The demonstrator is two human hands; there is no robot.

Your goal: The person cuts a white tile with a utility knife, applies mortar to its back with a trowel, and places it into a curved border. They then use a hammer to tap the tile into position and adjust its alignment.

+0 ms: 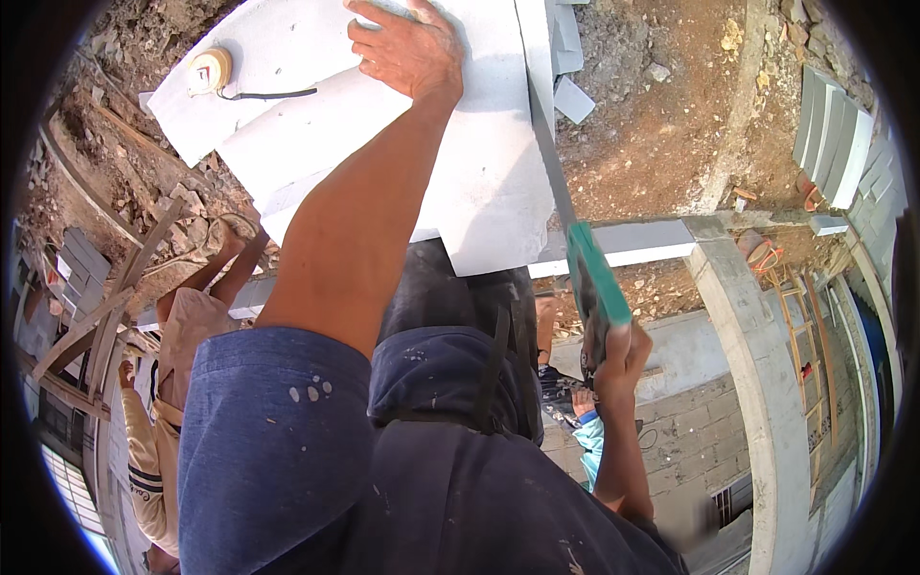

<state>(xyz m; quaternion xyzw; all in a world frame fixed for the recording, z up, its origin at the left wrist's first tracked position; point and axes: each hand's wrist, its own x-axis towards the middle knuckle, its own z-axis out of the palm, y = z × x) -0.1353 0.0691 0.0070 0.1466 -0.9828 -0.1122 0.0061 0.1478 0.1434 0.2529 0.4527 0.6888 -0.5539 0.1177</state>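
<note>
My left hand [414, 50] lies on a large white block [491, 196], its fingers spread and its palm down. A handsaw [596, 273] with a green part at its handle end is held in my right hand [621, 362], whose fingers are wrapped round the grip. The saw's long grey blade runs away from me along a cut line near the block's right side. On the far left of the white surface sits a round, pale tape measure [210, 72]. A thin dark strip [273, 95] reaches out beside it.
A person in beige clothes [182, 369] is at the left, near curved wooden planks [91, 326]. Below on the right, another person's teal sleeve [591, 446] shows. A concrete beam [743, 345], a ladder [810, 359] and stacked grey blocks [829, 134] stand to the right, beside rubble-strewn soil.
</note>
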